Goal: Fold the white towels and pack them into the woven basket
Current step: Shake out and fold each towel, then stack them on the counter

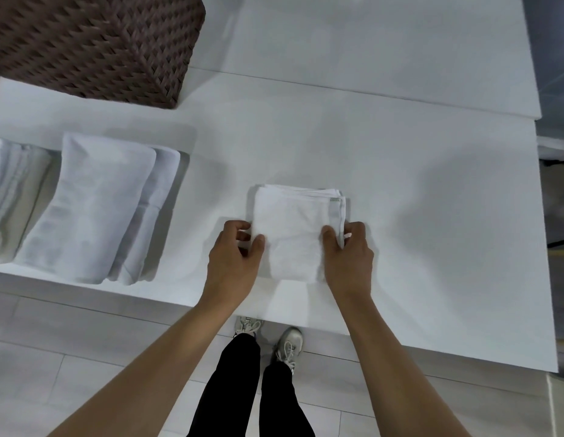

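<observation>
The white table (400, 171) is carrying everything, and the woven basket (94, 45) is standing far forward and to the left of the left hand (233, 257); its opening is out of view, so I cannot tell what is lying inside it. Well to the left of that same hand, the folded towels (94, 209) are lying side by side and are waiting outside the basket, so packing is, as I judge, mostly not done. Between the two hands the small towel (293, 234) is already lying as a compact square with stacked layers. The left hand is pinching its left edge, and the right hand (347, 253) is gripping its right edge, thumb on top. I judge folding of this piece is nearly finishing; carrying all towels to the basket is remaining.
</observation>
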Tool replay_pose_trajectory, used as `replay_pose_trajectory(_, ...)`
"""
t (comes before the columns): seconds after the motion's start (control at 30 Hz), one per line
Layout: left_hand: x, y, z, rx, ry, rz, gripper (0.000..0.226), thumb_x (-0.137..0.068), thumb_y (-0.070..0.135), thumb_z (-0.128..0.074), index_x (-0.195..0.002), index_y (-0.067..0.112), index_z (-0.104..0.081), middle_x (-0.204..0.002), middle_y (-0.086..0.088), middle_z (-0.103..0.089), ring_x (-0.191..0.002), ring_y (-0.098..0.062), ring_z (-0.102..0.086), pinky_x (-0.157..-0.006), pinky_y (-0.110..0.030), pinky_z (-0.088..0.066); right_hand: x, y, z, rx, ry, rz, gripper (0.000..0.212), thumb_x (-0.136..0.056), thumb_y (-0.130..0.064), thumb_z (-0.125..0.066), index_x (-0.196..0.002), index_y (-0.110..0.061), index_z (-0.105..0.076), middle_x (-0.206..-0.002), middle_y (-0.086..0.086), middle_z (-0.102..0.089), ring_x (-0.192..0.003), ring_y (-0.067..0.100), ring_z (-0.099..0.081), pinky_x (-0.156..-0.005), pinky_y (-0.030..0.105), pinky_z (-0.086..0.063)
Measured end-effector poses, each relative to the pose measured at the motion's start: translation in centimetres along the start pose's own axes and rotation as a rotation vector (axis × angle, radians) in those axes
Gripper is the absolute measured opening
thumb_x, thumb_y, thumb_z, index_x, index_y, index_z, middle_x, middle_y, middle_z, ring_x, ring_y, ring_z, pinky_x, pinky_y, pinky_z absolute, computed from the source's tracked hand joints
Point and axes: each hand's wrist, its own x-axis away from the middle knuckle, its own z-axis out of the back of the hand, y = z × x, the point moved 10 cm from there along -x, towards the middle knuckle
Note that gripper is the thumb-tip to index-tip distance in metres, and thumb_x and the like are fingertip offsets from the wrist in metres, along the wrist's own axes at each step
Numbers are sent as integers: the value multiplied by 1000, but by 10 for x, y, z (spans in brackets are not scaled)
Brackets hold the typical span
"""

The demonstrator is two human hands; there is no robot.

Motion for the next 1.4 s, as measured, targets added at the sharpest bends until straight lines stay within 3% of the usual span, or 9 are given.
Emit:
replay_pose_trajectory(0.17,9,-5,-4,4,-32,52,30,-94,35,-67,-119,25,-53,-105,8,-66,-84,1,-64,-66,-14,-43,21,-1,16,169,124,87,35,-96,-46,-62,-117,-20,-52,-107,-2,-53,-91,19,-53,-76,33,-43)
replay_pose_trajectory(0.37,29,-13,0,54,-59,138,28,-95,34,-67,-119,26,-55,-97,14,-64,-86,2,-61,-63,-14,-40,42,36,19,-26,-35,-250,40,-93,-53,-60,-122,-26,-54,-111,-3,-64,-93,16,-64,-78,35,-53)
replay_pose_trajectory(0.5,46,-13,8,46,-80,146,26,-95,33,-66,-119,28,-56,-100,12,-66,-89,-6,-64,-66,-18,-42,54,44,20,-108,-150,-372,33,-96,-44,-64,-86,-12,-66,-78,0,-65,-79,20,-60,-69,30,-43)
replay_pose_trajectory(0.57,55,-10,14,40,-82,140,26,-96,32,-65,-120,29,-56,-103,11,-67,-86,-6,-64,-64,-20,-42,64,44,23,-148,-178,-385,35,-94,-39,-67,-84,-5,-71,-85,12,-72,-75,22,-61,-70,33,-46)
replay_pose_trajectory(0.67,68,-4,24,59,-79,121,26,-96,31,-65,-120,30,-55,-104,9,-67,-81,-8,-65,-63,-21,-42,75,31,34,-147,-173,-324,30,-94,-34,-68,-92,-5,-72,-87,10,-71,-74,19,-60,-69,32,-47)
replay_pose_trajectory(0.87,96,16,64,131,-8,80,26,-95,31,-66,-119,32,-56,-103,9,-68,-74,-10,-65,-62,-16,-44,93,-14,44,-125,-193,-178,44,-94,-36,-67,-90,7,-62,-75,7,-56,-68,19,-50,-65,33,-40)
replay_pose_trajectory(1.1,116,27,140,260,137,41,25,-93,28,-69,-115,33,-58,-101,7,-69,-63,-6,-63,-68,-28,-55,118,-98,26,-104,-288,-23,40,-94,-33,-67,-68,-10,-47,-59,-6,-40,-57,13,-36,-58,28,-29)
replay_pose_trajectory(1.23,121,21,194,331,206,21,24,-94,26,-68,-115,32,-57,-101,7,-68,-68,-10,-66,-62,-26,-55,133,-149,-7,-71,-359,67,36,-94,-32,-68,-75,-3,-58,-65,-1,-52,-62,16,-47,-60,28,-36)
replay_pose_trajectory(1.4,122,-10,267,386,278,39,25,-94,25,-68,-116,30,-58,-101,3,-68,-65,-10,-65,-62,-30,-56,165,-205,-69,-69,-432,136,24,-93,-29,-71,-79,-9,-67,-74,3,-65,-70,17,-57,-65,29,-43)
